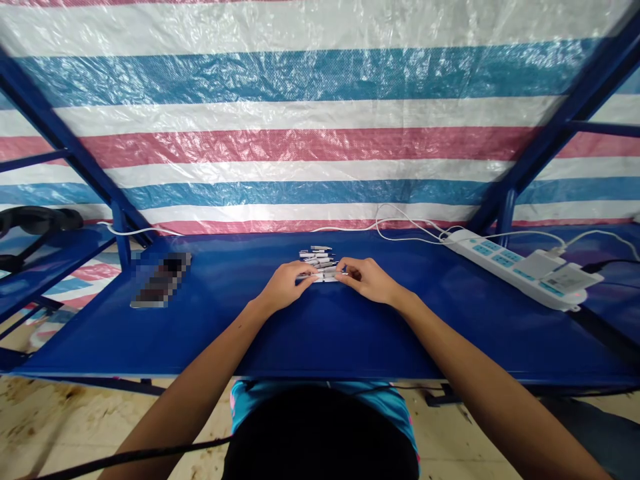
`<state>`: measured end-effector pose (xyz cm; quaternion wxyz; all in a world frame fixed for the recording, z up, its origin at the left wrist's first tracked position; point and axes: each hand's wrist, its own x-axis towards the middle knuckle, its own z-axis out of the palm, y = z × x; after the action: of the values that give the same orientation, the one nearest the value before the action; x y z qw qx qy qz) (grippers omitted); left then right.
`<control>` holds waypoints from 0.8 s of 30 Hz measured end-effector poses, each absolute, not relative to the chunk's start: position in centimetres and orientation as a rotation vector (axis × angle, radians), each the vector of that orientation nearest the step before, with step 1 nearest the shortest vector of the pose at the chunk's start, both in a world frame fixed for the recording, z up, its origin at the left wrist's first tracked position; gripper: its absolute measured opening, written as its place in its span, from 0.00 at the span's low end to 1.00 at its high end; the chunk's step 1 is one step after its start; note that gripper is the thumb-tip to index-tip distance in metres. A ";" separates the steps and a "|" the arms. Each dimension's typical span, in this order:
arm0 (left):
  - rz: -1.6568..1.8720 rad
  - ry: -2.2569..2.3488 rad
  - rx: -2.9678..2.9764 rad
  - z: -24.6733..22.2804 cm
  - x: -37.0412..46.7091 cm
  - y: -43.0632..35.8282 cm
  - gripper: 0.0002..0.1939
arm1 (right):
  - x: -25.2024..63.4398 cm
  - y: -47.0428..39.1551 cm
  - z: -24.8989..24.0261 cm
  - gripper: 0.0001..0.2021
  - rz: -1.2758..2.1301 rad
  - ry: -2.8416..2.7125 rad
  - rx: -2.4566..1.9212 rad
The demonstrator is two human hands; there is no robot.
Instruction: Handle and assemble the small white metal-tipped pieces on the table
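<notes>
Several slim grey-and-white pens (317, 255) lie in a loose pile on the blue shelf. At the near side of the pile, a pen (327, 277) lies crosswise between my two hands. My left hand (286, 285) is closed, with thumb and fingertips pinched at the pen's left end. On the other end, the thumb and index finger of my right hand (369, 279) close in a pinch, the remaining fingers curled. The fingertips partly cover both pen ends, and the small details of the pen are too fine to make out.
A white power strip (510, 267) with plugged-in adapters stands at the right. White cables (400, 230) run along the back edge. A pixelated phone-like object (163, 280) lies at the left. Blue metal posts (120, 227) and a striped plastic sheet (300, 143) bound the shelf.
</notes>
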<state>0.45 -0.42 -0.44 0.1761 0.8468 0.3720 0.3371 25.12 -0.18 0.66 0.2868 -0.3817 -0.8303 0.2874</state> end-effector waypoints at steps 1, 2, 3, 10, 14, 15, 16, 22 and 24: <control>0.955 1.053 2.394 -0.5 0.5 -0.4 0.11 | 25.1 -0.2 0.7 0.22 0.767 -2.226 -1.021; 0.956 1.051 2.390 -0.5 0.5 -0.4 0.11 | 25.1 -0.2 0.7 0.22 0.768 -2.235 -1.020; 0.956 1.052 2.386 -0.4 0.5 -0.4 0.11 | 25.1 -0.2 0.8 0.23 0.766 -2.247 -1.016; 0.984 1.067 2.396 -0.2 0.6 -0.4 0.07 | 24.8 -0.3 1.2 0.28 0.742 -2.320 -0.987; 0.991 1.060 2.404 -0.2 0.7 -0.5 0.05 | 24.6 -0.3 1.0 0.30 0.760 -2.330 -1.001; 0.992 1.061 2.404 -0.2 0.7 -0.5 0.05 | 24.6 -0.3 1.0 0.31 0.765 -2.330 -1.006; 0.990 1.061 2.405 -0.2 0.7 -0.5 0.05 | 24.7 -0.3 1.0 0.32 0.771 -2.330 -1.010; 0.971 1.061 2.381 -0.2 0.6 -0.5 0.10 | 25.0 -0.3 1.0 0.27 0.745 -2.251 -1.014; 0.965 1.059 2.377 -0.3 0.6 -0.5 0.11 | 25.0 -0.3 0.9 0.25 0.746 -2.226 -1.011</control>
<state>0.55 -0.50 -0.29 0.1821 0.8422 0.3751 0.3417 25.03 -0.30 0.89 0.2886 -0.3785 -0.8338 0.2796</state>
